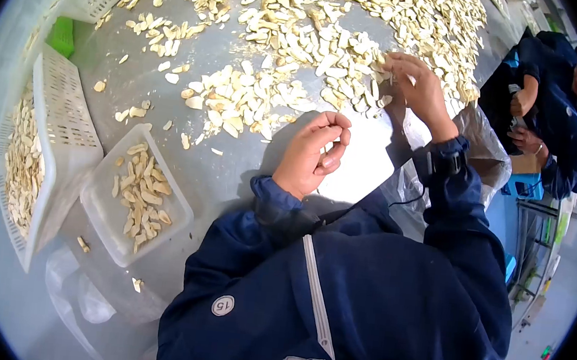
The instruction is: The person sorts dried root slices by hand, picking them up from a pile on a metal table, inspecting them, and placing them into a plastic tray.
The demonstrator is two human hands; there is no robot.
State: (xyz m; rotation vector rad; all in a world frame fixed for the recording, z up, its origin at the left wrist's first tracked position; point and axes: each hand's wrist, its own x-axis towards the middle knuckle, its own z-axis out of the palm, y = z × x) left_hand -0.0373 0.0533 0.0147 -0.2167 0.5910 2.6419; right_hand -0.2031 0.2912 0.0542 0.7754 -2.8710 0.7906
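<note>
While my right hand (pixel 418 92) bends half open at the edge of the pale, flat, brittle-looking slices (pixel 269 95) across the upper middle, my left hand (pixel 311 156) curls loosely near the center; I cannot tell whether either grips a slice. More slices lie in the smooth, translucent plastic tub (pixel 96 211) at lower left, beside a perforated white basket (pixel 72 121), on the dull gray metal table (pixel 230 174).
</note>
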